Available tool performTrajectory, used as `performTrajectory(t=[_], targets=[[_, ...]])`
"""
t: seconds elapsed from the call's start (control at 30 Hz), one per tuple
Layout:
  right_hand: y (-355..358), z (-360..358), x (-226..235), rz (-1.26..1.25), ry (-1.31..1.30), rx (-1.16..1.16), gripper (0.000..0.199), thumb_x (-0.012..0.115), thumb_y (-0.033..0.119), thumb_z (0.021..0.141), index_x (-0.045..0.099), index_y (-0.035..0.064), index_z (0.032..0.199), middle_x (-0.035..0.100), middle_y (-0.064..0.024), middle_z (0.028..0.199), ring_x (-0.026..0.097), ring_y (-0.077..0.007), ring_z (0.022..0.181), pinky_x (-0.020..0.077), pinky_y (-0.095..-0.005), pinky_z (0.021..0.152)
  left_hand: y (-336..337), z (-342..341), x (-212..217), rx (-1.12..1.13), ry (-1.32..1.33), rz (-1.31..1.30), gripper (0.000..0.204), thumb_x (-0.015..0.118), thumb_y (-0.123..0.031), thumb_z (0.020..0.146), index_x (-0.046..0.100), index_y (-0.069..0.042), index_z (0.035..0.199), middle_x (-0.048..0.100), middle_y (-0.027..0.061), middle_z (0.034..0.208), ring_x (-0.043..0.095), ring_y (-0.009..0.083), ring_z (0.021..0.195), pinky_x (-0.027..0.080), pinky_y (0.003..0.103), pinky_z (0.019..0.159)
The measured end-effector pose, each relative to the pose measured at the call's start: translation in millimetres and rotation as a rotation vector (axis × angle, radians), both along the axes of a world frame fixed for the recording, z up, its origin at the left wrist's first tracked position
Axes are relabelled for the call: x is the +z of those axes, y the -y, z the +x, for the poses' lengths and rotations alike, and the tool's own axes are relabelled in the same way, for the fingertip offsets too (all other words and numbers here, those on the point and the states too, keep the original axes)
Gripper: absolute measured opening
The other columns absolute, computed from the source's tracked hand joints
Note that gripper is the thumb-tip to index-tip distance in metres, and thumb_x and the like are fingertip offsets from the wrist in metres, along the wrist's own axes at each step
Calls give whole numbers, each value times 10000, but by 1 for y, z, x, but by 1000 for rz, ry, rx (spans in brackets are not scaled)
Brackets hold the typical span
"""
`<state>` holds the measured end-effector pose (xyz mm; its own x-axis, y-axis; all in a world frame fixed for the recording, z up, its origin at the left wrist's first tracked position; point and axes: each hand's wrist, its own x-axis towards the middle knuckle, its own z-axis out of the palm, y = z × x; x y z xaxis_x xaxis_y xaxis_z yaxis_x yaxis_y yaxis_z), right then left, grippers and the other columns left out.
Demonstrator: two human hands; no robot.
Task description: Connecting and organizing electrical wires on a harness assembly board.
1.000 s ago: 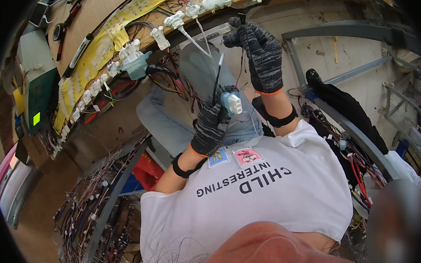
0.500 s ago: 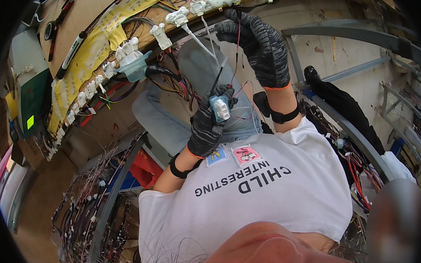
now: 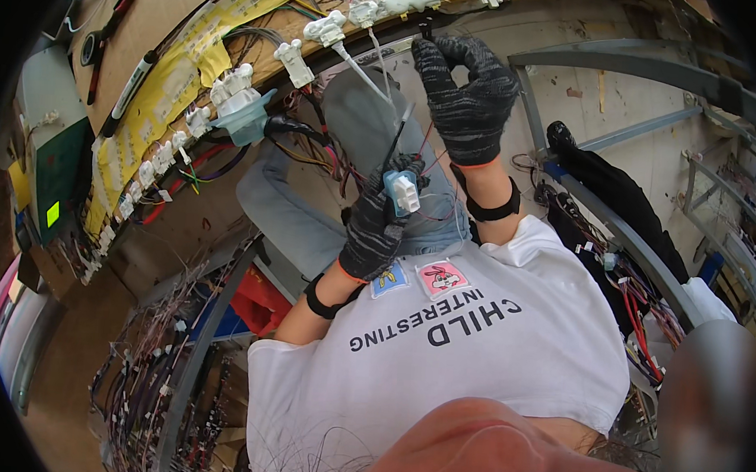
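Note:
My left hand (image 3: 373, 227), in a dark grey knitted glove, is closed around a connector (image 3: 405, 194) with a white front and a pale blue housing. Thin dark red wires (image 3: 428, 157) and a black-sleeved cable (image 3: 399, 133) run up from that hand. Higher and to the right, my right hand (image 3: 466, 94), gloved the same way, curls with its thumb and forefinger meeting in a ring. At those fingertips, by the board's edge, is a small black piece (image 3: 425, 29); what the fingers pinch, if anything, cannot be made out.
A wooden board (image 3: 271, 69) with yellow labelled strips carries white connectors (image 3: 326, 29) and a larger pale blue one (image 3: 245, 115). A marker (image 3: 129, 91) lies on it. Metal frames (image 3: 639, 75) and hanging wire bundles (image 3: 148, 386) flank me.
My right hand has shifted slightly down and right, its fingers now curled into a ring; the dark wire that hung beneath its fingers no longer shows there. The left hand keeps hold of the connector.

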<state>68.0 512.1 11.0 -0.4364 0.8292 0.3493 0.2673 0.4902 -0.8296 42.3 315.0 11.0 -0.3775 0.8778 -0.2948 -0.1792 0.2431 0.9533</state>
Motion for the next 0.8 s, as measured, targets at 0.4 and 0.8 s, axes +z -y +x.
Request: performTrajectory(t=[0.4,0.8], targets=[[-7,-9,-8,-364,-153,119,73,677,6,777,671,-8,849,650,-38,748,581,-73,680,464,-226,639,4,1,-15,-1,44,-42,439,499,-1,852,423,-4,1284,544,121,1227,534,202,1107,393,305,962],[-3,-16,-12,-445,-269,86,51,656,24,811,647,-17,840,647,-30,729,565,-62,607,460,-215,574,2,-3,-14,-3,-63,-14,360,494,-18,893,478,28,1250,579,123,1202,593,194,1019,419,281,890]])
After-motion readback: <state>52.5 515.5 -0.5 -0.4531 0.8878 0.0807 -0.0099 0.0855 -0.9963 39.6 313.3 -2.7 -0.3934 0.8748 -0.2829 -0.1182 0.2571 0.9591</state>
